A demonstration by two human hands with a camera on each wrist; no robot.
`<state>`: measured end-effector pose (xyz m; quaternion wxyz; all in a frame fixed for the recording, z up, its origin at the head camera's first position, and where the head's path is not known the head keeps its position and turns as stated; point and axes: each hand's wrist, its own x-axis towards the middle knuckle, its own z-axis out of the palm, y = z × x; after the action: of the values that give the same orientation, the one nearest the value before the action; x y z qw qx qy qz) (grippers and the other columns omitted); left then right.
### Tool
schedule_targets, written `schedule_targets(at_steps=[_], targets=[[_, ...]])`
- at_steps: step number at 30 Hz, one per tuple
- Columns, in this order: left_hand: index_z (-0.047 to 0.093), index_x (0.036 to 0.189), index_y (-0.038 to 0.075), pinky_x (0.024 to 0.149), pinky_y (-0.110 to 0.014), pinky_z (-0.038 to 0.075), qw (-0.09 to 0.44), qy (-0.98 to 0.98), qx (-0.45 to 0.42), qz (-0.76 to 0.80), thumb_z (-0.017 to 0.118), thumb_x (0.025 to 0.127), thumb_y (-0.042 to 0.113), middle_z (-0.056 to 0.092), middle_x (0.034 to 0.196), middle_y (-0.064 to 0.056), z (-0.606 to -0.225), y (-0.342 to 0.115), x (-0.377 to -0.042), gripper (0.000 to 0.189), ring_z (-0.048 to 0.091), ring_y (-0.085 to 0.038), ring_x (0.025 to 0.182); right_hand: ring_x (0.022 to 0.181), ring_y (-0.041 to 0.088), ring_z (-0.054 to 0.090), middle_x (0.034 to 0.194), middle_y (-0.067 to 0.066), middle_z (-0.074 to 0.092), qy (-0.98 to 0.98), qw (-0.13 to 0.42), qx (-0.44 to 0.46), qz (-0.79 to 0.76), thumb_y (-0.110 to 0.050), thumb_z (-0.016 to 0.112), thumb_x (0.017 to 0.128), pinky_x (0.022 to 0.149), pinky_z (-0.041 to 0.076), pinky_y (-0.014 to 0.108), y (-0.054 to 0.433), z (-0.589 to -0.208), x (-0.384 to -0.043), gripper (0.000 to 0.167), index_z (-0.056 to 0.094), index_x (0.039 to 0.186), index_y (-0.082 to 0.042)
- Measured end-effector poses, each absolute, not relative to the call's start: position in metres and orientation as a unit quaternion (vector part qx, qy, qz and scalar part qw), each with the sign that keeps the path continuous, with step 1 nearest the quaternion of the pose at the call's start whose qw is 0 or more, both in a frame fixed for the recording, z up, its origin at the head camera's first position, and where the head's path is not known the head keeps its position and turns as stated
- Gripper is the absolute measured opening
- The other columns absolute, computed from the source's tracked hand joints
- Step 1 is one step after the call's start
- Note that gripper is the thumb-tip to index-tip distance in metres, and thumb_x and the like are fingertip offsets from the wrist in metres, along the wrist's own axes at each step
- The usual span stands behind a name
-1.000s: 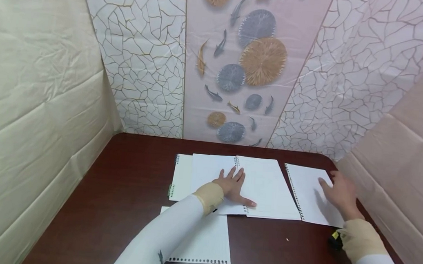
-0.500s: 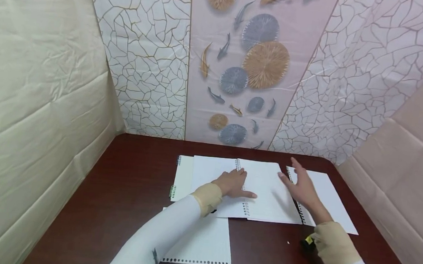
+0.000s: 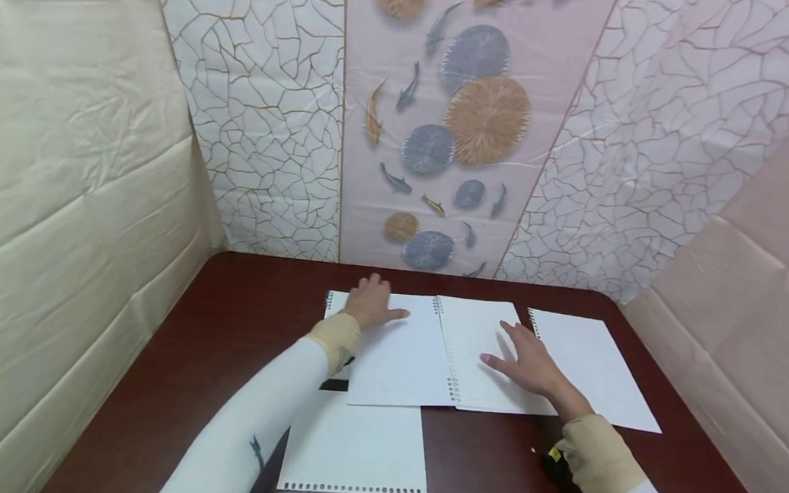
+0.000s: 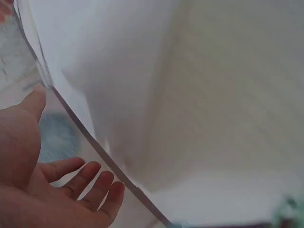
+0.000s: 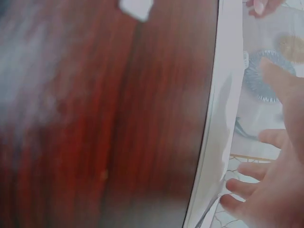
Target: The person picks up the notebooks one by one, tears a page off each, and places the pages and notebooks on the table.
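Observation:
A spiral notebook lies open on the table, its left page (image 3: pixel 403 362) and right page (image 3: pixel 474 336) both blank white. Over the upper left part of the left page is my left hand (image 3: pixel 368 306), fingers extended and thumb out to the right. In the left wrist view the fingers (image 4: pixel 80 180) are spread beside the paper's edge, gripping nothing. My right hand (image 3: pixel 531 363) is over the right page with thumb and fingers apart; the right wrist view shows its fingers (image 5: pixel 242 187) loosely spread near the page edge.
A second spiral pad (image 3: pixel 606 368) lies at the right. Another pad (image 3: pixel 336 301) shows partly from beneath the open notebook's left side. A loose sheet with punched holes (image 3: pixel 360 446) lies in front, and a white scrap (image 5: pixel 137 7) is on the dark table (image 3: pixel 475 466). Fabric walls enclose the table.
My left hand has moved from the middle binding leftward to the left page's upper corner. My right hand has moved left from the right-hand pad to over the open notebook's right page.

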<state>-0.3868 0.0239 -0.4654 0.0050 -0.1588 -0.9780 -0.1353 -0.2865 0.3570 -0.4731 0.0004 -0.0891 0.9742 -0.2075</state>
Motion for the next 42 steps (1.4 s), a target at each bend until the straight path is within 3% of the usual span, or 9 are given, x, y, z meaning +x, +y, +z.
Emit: schedule_targets(at_steps=[11, 18, 31, 34, 38, 42], targets=[[0.056, 0.144, -0.005, 0.111, -0.053, 0.044, -0.055, -0.979, -0.133, -0.147, 0.083, 0.084, 0.064, 0.047, 0.139, -0.023, -0.464, -0.04, -0.407, 0.095, 0.044, -0.036, 0.125, 0.153, 0.055, 0.024, 0.163, 0.036, 0.033, 0.983, 0.03, -0.086, -0.162, -0.054, 0.078, 0.092, 0.12, 0.023, 0.071, 0.353, -0.469, -0.286, 0.098, 0.04, 0.157, 0.008], [0.054, 0.147, -0.002, 0.11, -0.052, 0.042, -0.062, -0.975, -0.133, -0.166, 0.088, 0.078, 0.064, 0.046, 0.14, -0.021, -0.461, -0.045, -0.406, 0.101, 0.042, -0.034, 0.126, 0.153, 0.055, 0.024, 0.163, 0.036, 0.033, 0.982, 0.038, -0.077, -0.171, -0.054, 0.079, 0.092, 0.121, 0.023, 0.07, 0.352, -0.472, -0.287, 0.097, 0.041, 0.156, 0.009], [0.049, 0.147, -0.002, 0.111, -0.052, 0.04, -0.055, -0.976, -0.12, -0.174, 0.092, 0.077, 0.058, 0.05, 0.138, -0.019, -0.47, -0.042, -0.411, 0.102, 0.043, -0.035, 0.126, 0.153, 0.054, 0.026, 0.162, 0.035, 0.035, 0.982, 0.041, -0.063, -0.173, -0.053, 0.08, 0.092, 0.121, 0.025, 0.069, 0.349, -0.473, -0.284, 0.096, 0.043, 0.156, 0.008], [0.048, 0.145, -0.003, 0.111, -0.053, 0.04, -0.052, -0.972, -0.118, -0.198, 0.092, 0.079, 0.054, 0.052, 0.139, -0.02, -0.471, -0.04, -0.413, 0.098, 0.045, -0.036, 0.126, 0.152, 0.054, 0.027, 0.162, 0.035, 0.036, 0.983, 0.04, -0.064, -0.17, -0.053, 0.08, 0.092, 0.121, 0.025, 0.068, 0.349, -0.473, -0.283, 0.096, 0.043, 0.155, 0.009], [0.041, 0.15, -0.007, 0.115, -0.053, 0.041, -0.044, -0.95, -0.116, -0.286, 0.085, 0.091, 0.046, 0.05, 0.146, -0.025, -0.467, -0.038, -0.414, 0.091, 0.049, -0.04, 0.134, 0.152, 0.055, 0.028, 0.161, 0.036, 0.037, 0.983, 0.037, -0.061, -0.168, -0.052, 0.08, 0.091, 0.121, 0.026, 0.068, 0.351, -0.473, -0.282, 0.094, 0.045, 0.154, 0.009], [0.037, 0.153, -0.009, 0.111, -0.049, 0.048, -0.049, -0.921, -0.106, -0.371, 0.076, 0.1, 0.038, 0.051, 0.146, -0.027, -0.456, -0.038, -0.407, 0.081, 0.055, -0.039, 0.132, 0.152, 0.054, 0.027, 0.161, 0.036, 0.036, 0.983, 0.038, -0.059, -0.169, -0.053, 0.079, 0.092, 0.121, 0.026, 0.068, 0.353, -0.475, -0.282, 0.094, 0.046, 0.153, 0.01]])
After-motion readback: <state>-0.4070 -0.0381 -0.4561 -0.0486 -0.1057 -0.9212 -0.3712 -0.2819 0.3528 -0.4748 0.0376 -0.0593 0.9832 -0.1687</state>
